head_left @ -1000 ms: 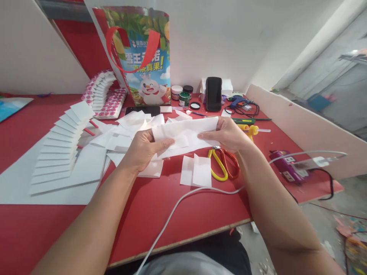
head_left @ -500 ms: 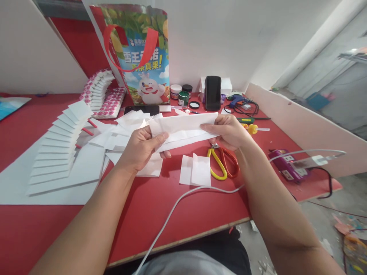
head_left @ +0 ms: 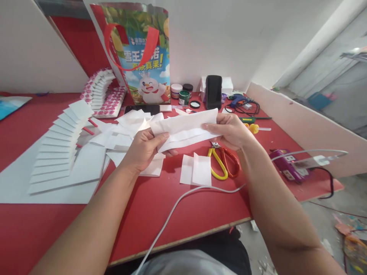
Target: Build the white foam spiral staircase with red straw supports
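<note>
A long white paper strip is held above the red table, one end in each hand. My left hand pinches its left end with the thumb on top. My right hand grips the right end with curled fingers. The strip looks folded lengthwise, with a crease running along it. Below it lie a small folded white paper piece and scissors with one yellow and one red handle. A heap of loose white paper pieces sits behind my left hand.
A fanned row of white paper slats lies on a white sheet at left. A printed shopping bag, paint jars, a black phone, a glue gun and a purple power strip ring the back and right. A white cable crosses the front edge.
Both hands have lifted the strip slightly and narrowed it, folding it lengthwise; the right end now sits higher than a second ago.
</note>
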Available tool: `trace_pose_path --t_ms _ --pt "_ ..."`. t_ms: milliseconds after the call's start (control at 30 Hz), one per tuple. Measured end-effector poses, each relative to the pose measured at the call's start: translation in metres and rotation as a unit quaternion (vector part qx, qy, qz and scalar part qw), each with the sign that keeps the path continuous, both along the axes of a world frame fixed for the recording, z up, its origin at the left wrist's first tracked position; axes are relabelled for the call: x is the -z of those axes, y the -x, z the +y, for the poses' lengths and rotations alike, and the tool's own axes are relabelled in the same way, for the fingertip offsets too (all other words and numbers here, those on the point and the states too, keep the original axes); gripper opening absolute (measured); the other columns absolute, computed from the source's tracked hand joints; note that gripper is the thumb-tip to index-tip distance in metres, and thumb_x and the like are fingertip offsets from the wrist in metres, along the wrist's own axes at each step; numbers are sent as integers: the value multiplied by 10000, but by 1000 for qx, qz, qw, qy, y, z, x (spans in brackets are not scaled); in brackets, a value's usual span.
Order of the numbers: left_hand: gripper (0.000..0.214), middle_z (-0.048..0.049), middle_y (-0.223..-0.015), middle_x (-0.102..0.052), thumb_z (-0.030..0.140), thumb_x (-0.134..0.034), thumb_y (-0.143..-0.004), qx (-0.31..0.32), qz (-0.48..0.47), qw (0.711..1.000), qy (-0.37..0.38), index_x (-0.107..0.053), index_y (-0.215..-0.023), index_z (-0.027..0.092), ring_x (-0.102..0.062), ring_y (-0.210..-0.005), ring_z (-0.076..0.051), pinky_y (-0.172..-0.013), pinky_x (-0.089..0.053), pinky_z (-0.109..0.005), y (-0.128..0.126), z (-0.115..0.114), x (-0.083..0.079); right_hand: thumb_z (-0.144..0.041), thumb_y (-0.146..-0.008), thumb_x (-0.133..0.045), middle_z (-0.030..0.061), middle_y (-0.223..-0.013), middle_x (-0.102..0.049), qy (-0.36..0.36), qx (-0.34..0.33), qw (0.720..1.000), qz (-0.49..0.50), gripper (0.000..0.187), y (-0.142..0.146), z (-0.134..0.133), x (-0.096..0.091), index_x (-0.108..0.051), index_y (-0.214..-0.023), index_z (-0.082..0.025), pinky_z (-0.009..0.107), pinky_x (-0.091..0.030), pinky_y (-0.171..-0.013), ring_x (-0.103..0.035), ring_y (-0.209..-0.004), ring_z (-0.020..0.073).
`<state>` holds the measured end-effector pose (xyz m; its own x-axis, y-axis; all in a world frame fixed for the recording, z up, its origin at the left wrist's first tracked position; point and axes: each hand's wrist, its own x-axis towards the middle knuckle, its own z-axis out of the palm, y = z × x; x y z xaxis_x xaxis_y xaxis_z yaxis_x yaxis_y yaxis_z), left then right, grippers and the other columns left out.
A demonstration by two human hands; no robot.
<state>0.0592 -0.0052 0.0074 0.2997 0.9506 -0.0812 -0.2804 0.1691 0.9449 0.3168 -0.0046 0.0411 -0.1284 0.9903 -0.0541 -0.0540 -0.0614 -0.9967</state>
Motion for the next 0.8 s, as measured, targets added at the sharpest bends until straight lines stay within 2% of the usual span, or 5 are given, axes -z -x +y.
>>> trace_pose_path --t_ms 133,467,567,667,800 --pt "154 -29 -716 -759 201 -821 -732 -7 -20 1000 -13 -778 -864 135 -699 -527 -163 -495 -588 -263 2 1 -1 -268 -599 -910 -4 -663 -671 -6 0 1000 7 252 -2 1 -1 -785 -789 -159 222 -383 -449 -488 -494 69" --pt "154 -69 -598 -710 131 -642 -652 78 -28 996 -28 -790 -692 140 -691 -531 -209 -615 -598 -374 11 -3 -9 -254 -708 -723 -49 -529 -418 -29 -41 997 61 76 -2 -3 -7 -695 -695 -185 252 -311 -495 -300 -491 77" --pt "224 -116 -677 -732 276 -631 -723 100 -23 994 -23 -783 -680 116 -713 -588 -253 -612 -597 -405 11 -3 -11 -390 -699 -705 -36 -540 -417 -41 -50 997 32 203 1 -6 -13 -662 -682 -192 281 -336 -505 -315 -500 98" --pt "291 -65 -589 -683 372 -718 -782 76 38 996 -27 -721 -593 150 -671 -510 -201 -544 -558 -333 7 -4 -10 -574 -756 -665 -17 -592 -464 -61 -40 997 -22 377 5 -8 -14 -648 -687 -203 298 -378 -537 -396 -534 121" --pt "374 30 -468 -576 282 -840 -721 32 130 990 -43 -540 -522 182 -598 -415 -118 -490 -497 -236 2 -4 -10 -381 -664 -844 -29 -670 -562 -91 11 991 -95 305 13 -8 -8 -592 -697 -212 278 -429 -621 -537 -604 122"
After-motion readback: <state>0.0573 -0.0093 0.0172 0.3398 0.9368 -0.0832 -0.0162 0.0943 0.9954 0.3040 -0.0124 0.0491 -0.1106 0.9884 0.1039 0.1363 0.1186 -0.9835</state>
